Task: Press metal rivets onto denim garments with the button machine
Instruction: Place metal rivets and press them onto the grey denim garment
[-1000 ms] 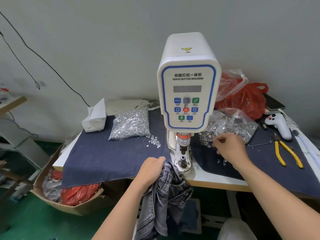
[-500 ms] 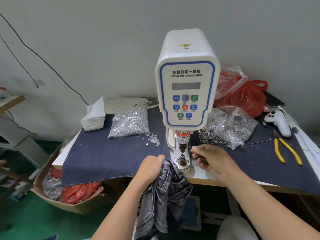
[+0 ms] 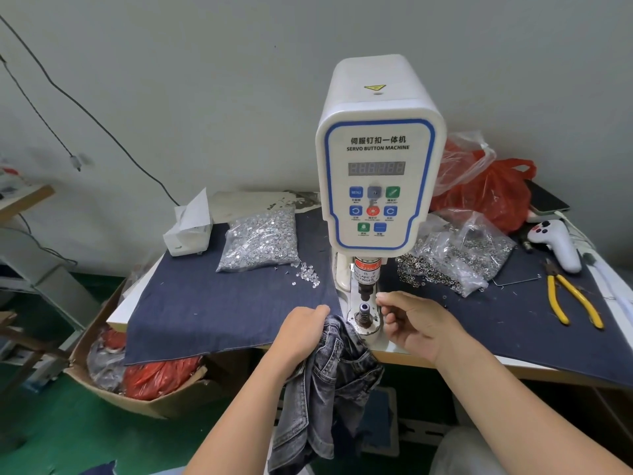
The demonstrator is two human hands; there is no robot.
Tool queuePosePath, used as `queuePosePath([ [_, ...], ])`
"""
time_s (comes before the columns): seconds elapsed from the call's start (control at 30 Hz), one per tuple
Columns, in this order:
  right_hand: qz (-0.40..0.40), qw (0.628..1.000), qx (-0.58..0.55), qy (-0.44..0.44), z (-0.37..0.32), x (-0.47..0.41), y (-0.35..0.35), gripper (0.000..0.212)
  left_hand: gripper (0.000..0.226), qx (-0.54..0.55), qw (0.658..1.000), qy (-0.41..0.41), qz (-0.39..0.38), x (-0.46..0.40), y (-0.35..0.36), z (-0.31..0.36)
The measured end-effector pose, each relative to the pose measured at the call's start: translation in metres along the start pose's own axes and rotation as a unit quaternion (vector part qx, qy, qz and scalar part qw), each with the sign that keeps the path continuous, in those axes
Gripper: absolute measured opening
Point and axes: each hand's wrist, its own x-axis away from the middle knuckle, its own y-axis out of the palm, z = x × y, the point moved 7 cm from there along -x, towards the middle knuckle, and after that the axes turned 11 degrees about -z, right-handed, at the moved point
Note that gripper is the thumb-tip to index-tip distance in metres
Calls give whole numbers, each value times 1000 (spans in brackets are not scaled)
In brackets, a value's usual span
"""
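denim garment (image 3: 329, 382): grey-washed, soft, limp; bunched top edge gathered in the left hand (image 3: 301, 329), whose grip is curled round the cloth; the rest hangs off the table (image 3: 397, 358) edge below that grip. likely light but floppy with thick seams; best held close to the rivet spot and pulled flat.

rivet: too small to see; judged to be pinched in the right hand (image 3: 416, 323), thumb and forefinger together at the tip, other fingers curled. likely hard, slick, easily dropped.

button machine (image 3: 376, 173): lower die (image 3: 363, 311) between the 2 grips, just left of the right fingertips; punch above it marked with a finger warning.

stock: bag of silver studs (image 3: 260, 240) beyond the left grip; bag of rings (image 3: 459, 258) beyond the right.
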Motion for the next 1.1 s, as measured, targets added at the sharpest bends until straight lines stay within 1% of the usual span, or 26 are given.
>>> queuePosePath([
  [0.2, 5, 1000, -21, 3, 3, 0, 2, 10, 43, -1, 1000, 2, -4, -2, 1, 0],
  [0.37, 6, 1000, -11, 2, 4, 2, 6, 9, 44, -2, 1000, 2, -2, -2, 1, -1],
  [0.5, -1, 1000, -16, 10, 6, 7, 12, 13, 46, -1, 1000, 2, -4, -2, 1, -2],
  [0.63, -7, 999, -26, 24, 9, 12, 18, 8, 44, 2, 1000, 3, -2, -1, 1, -1],
  [0.73, 0, 1000, -16, 24, 8, 13, 19, 10, 44, 7, 1000, 3, -2, 0, 1, -1],
  [0.9, 10, 999, -36, 14, 7, 15, 21, 9, 42, 11, 1000, 2, -3, 0, 1, -2],
  [1.1, 8, 1000, -25, -10, 6, 18, 24, 13, 49, 7, 1000, -2, -5, -1, 1, -2],
])
